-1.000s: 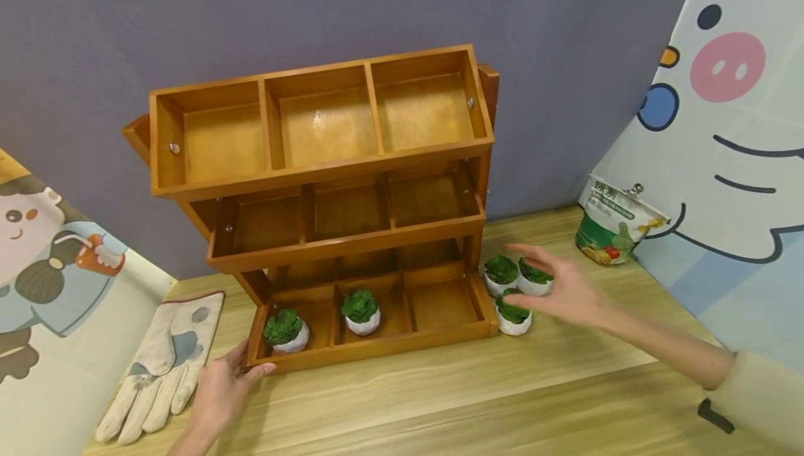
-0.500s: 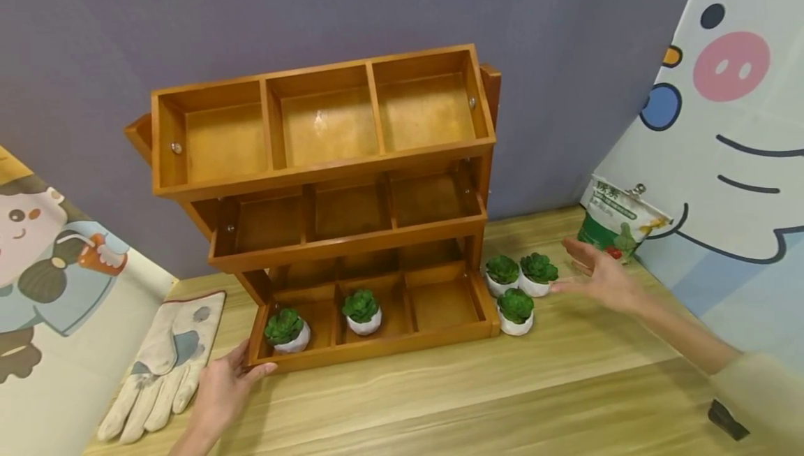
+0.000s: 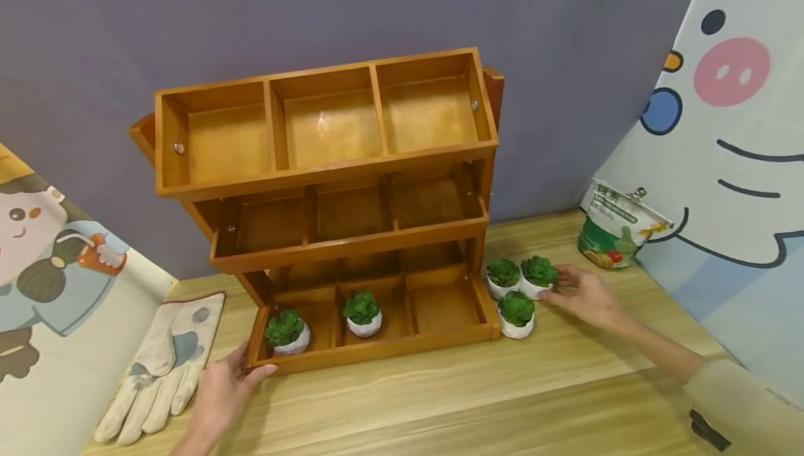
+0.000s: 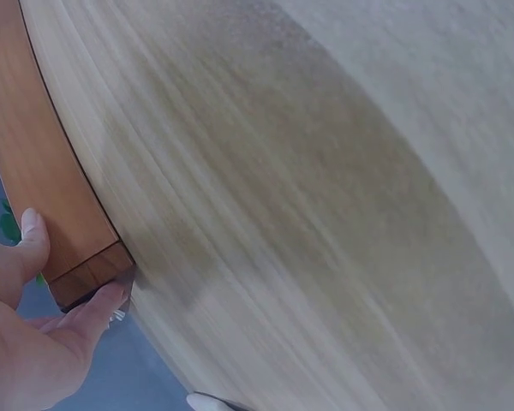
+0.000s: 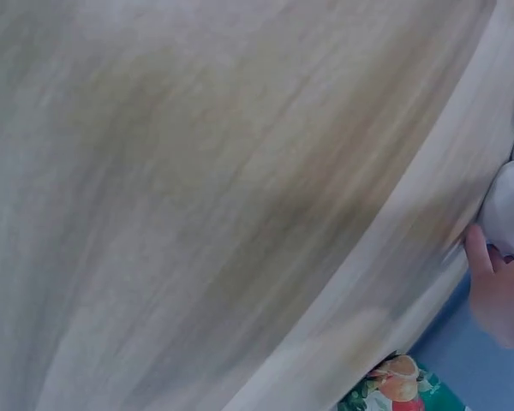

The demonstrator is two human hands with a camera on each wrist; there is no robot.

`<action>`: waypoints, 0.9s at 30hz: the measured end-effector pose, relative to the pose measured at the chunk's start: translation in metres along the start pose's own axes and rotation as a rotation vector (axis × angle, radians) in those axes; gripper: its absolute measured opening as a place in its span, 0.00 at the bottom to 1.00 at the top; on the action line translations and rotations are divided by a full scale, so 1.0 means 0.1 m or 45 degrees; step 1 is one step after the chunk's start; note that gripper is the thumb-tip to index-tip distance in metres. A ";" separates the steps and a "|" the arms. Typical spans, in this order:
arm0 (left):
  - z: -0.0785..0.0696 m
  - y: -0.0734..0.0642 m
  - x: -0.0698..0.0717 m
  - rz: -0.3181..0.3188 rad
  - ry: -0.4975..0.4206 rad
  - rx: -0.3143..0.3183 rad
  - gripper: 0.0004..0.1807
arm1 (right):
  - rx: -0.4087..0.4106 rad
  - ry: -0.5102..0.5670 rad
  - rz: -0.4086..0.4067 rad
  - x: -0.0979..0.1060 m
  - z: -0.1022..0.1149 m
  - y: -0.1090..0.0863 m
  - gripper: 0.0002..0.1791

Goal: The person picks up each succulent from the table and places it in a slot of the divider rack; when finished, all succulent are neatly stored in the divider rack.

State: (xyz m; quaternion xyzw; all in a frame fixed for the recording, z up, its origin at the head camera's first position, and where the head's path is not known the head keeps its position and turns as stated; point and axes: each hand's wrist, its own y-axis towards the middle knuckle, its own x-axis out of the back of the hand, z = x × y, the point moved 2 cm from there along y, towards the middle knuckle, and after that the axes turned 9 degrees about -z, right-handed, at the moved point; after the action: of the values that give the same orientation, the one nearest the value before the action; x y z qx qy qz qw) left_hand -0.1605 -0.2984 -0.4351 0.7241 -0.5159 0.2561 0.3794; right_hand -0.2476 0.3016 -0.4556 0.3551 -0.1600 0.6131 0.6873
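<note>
My left hand (image 3: 221, 393) grips the lower left corner of a three-tier wooden rack (image 3: 352, 246); in the left wrist view the thumb (image 4: 34, 235) lies on its front board. Two potted succulents stand in the bottom tier, one (image 3: 285, 330) in the left compartment and another (image 3: 362, 313) in the middle. Right of the rack, three more sit clustered on the table. My right hand (image 3: 587, 295) pinches the white pot of the back right succulent (image 3: 538, 274), thumb in front and fingers behind. Beside that are the back left succulent (image 3: 503, 276) and the front one (image 3: 516, 313).
A pair of white work gloves (image 3: 166, 358) lies on the table (image 3: 402, 407) at the left. At the back right stands a green and white bag (image 3: 615, 225) closed with a clip. A grey wall (image 3: 565, 58) rises behind the rack, with cartoon-printed panels on both sides.
My right hand pulled back from over the clustered succulents to the right, then came in at the back right pot. The left hand stays on the rack corner.
</note>
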 end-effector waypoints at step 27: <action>-0.03 0.01 0.01 -0.038 0.023 -0.070 0.32 | -0.128 0.070 -0.138 0.18 0.25 0.07 0.46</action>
State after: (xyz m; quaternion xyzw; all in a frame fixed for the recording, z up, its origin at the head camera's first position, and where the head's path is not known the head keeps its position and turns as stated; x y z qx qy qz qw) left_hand -0.1616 -0.2971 -0.4326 0.7186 -0.5083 0.2426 0.4078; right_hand -0.2453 0.2980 -0.4241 0.3113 -0.1523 0.5757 0.7406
